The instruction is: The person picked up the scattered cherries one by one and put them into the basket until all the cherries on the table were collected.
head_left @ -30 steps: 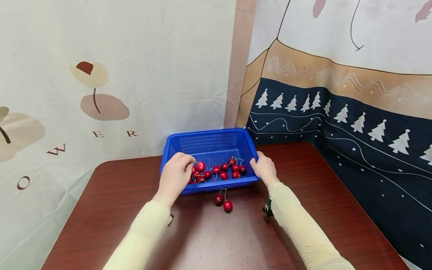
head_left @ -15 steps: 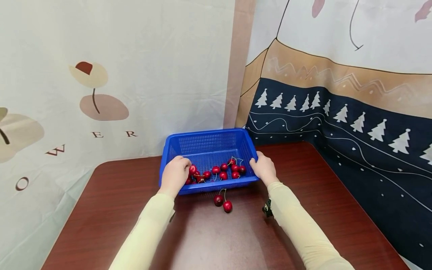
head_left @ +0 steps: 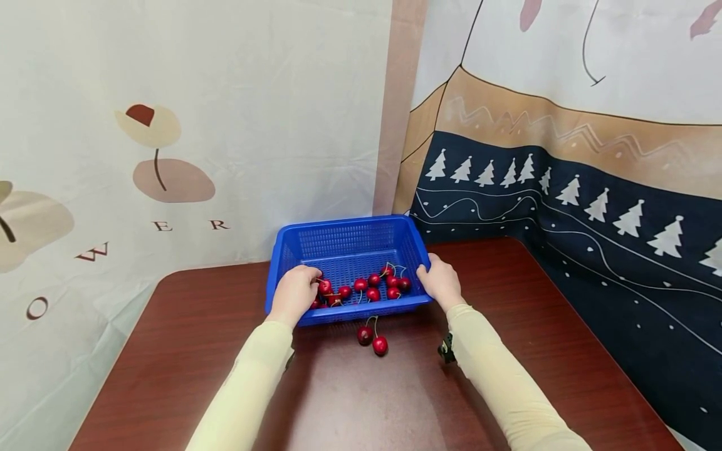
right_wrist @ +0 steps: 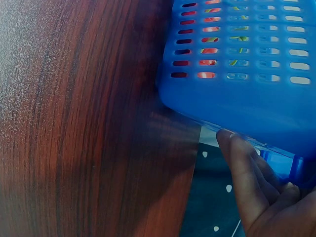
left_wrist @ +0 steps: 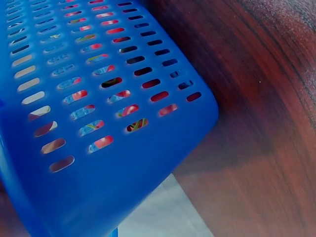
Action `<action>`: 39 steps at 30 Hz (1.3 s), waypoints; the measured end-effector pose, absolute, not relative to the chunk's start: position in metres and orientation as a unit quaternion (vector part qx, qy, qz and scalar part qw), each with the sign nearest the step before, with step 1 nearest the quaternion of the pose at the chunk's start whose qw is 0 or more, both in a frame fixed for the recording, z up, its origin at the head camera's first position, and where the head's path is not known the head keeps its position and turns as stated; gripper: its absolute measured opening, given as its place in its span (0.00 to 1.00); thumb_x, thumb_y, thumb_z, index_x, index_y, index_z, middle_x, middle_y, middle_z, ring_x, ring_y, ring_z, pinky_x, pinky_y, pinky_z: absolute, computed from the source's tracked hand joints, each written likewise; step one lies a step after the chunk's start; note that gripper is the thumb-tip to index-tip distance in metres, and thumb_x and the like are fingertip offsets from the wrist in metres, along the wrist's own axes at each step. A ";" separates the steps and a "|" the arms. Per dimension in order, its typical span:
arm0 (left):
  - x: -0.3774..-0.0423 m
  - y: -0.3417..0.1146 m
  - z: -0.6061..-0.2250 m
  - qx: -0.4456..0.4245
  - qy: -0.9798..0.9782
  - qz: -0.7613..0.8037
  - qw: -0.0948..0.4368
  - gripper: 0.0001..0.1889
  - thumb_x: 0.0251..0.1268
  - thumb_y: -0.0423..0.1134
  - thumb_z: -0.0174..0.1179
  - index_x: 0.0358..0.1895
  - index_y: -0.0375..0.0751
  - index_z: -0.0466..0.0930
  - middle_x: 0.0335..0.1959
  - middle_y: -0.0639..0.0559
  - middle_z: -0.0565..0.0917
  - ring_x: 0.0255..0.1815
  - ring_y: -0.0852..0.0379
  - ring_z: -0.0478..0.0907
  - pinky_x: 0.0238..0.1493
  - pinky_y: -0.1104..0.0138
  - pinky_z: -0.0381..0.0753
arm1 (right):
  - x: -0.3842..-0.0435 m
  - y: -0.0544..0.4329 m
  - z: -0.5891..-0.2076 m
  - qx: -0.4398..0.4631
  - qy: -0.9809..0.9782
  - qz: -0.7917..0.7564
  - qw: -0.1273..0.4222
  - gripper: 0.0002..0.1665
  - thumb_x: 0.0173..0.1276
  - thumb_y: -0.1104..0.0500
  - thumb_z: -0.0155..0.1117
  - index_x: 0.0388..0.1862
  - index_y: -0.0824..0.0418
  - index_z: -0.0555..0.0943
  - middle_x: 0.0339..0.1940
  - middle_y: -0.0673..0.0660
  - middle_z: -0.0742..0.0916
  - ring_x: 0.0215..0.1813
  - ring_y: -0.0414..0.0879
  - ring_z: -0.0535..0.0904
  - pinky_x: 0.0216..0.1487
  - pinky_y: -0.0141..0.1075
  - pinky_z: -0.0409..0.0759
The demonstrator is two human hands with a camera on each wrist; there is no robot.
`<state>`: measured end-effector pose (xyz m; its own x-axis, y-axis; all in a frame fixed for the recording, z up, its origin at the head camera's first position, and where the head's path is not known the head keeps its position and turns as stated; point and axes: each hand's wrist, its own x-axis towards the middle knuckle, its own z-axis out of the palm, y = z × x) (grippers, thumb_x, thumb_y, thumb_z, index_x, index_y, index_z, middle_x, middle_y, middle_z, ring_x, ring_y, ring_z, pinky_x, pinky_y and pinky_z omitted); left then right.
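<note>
A blue plastic basket (head_left: 350,257) holds several red cherries (head_left: 361,285), with stems on some. My left hand (head_left: 293,293) reaches over its front left edge, thumb and fingertips beside a cherry (head_left: 324,287). Whether the fingers still pinch its stem is hidden. Slots in the basket wall (left_wrist: 123,163) fill the left wrist view and hide that hand's grip. On the right side, my right hand (head_left: 442,280) grips the basket rim, with fingers (right_wrist: 242,168) under the edge in the right wrist view. Two cherries (head_left: 373,339) joined by their stems lie on the table before the basket.
The basket stands on a dark red-brown wooden table (head_left: 350,401), close to its back edge. Behind it hangs a pale printed cloth (head_left: 271,125). A dark cloth with white trees (head_left: 564,232) borders the right side.
My left hand has lowered a cherry by its stem into the left part of the basket; the cherry now lies among the others. My right hand stays on the rim.
</note>
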<state>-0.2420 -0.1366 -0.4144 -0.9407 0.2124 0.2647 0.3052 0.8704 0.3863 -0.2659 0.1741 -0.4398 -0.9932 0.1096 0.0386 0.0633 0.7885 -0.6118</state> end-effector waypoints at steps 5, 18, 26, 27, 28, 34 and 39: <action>-0.242 -0.137 -0.414 -0.131 -0.963 -0.213 0.104 0.12 0.61 0.27 0.65 0.48 0.31 0.85 0.47 0.37 0.85 0.52 0.40 0.80 0.58 0.50 0.76 | -0.265 0.174 -0.439 -0.043 -0.945 0.322 0.043 0.28 0.74 0.53 0.51 0.68 0.65 0.71 0.56 0.69 0.83 0.53 0.65 0.81 0.57 0.59 0.76; -0.238 -0.133 -0.408 -0.124 -0.965 -0.207 0.100 0.17 0.63 0.36 0.67 0.53 0.34 0.84 0.51 0.38 0.84 0.55 0.41 0.80 0.57 0.50 0.77 | -0.265 0.175 -0.439 -0.046 -0.942 0.329 0.033 0.29 0.75 0.53 0.50 0.69 0.66 0.69 0.58 0.69 0.82 0.54 0.65 0.81 0.57 0.59 0.76; -0.228 -0.118 -0.399 -0.147 -0.957 -0.216 0.125 0.18 0.63 0.37 0.67 0.55 0.36 0.83 0.54 0.39 0.83 0.58 0.43 0.79 0.59 0.51 0.76 | -0.264 0.174 -0.437 -0.047 -0.941 0.333 0.026 0.29 0.76 0.53 0.50 0.70 0.66 0.68 0.59 0.69 0.81 0.55 0.65 0.80 0.58 0.59 0.75; -0.226 -0.116 -0.398 -0.153 -0.955 -0.219 0.127 0.18 0.63 0.37 0.67 0.56 0.36 0.83 0.54 0.40 0.84 0.58 0.43 0.79 0.60 0.51 0.76 | -0.264 0.174 -0.437 -0.047 -0.941 0.333 0.026 0.29 0.76 0.53 0.51 0.70 0.66 0.68 0.59 0.69 0.81 0.54 0.65 0.80 0.58 0.59 0.75; -0.223 -0.113 -0.397 -0.160 -0.953 -0.222 0.128 0.18 0.63 0.37 0.67 0.56 0.37 0.83 0.54 0.41 0.84 0.58 0.44 0.79 0.60 0.52 0.75 | -0.264 0.174 -0.436 -0.047 -0.941 0.334 0.026 0.29 0.76 0.53 0.51 0.70 0.66 0.68 0.59 0.69 0.81 0.54 0.65 0.80 0.58 0.59 0.75; -0.204 -0.093 -0.396 -0.232 -0.930 -0.237 0.155 0.18 0.62 0.38 0.69 0.56 0.40 0.84 0.53 0.45 0.85 0.56 0.48 0.80 0.58 0.55 0.77 | -0.264 0.174 -0.436 -0.049 -0.941 0.333 0.024 0.29 0.76 0.53 0.51 0.70 0.66 0.67 0.60 0.69 0.81 0.55 0.65 0.80 0.58 0.60 0.75; -0.187 -0.078 -0.401 -0.353 -0.875 -0.242 0.227 0.19 0.57 0.36 0.72 0.53 0.40 0.84 0.49 0.47 0.85 0.53 0.49 0.81 0.56 0.58 0.79 | -0.265 0.174 -0.437 -0.050 -0.941 0.333 0.025 0.29 0.76 0.53 0.51 0.70 0.66 0.68 0.59 0.69 0.81 0.54 0.65 0.80 0.58 0.59 0.75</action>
<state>-0.1874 -0.0780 -0.4013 -0.6469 0.5078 0.5689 0.7281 0.6331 0.2627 -0.2646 0.1742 -0.4366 -0.9938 0.1100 0.0145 0.0764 0.7727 -0.6301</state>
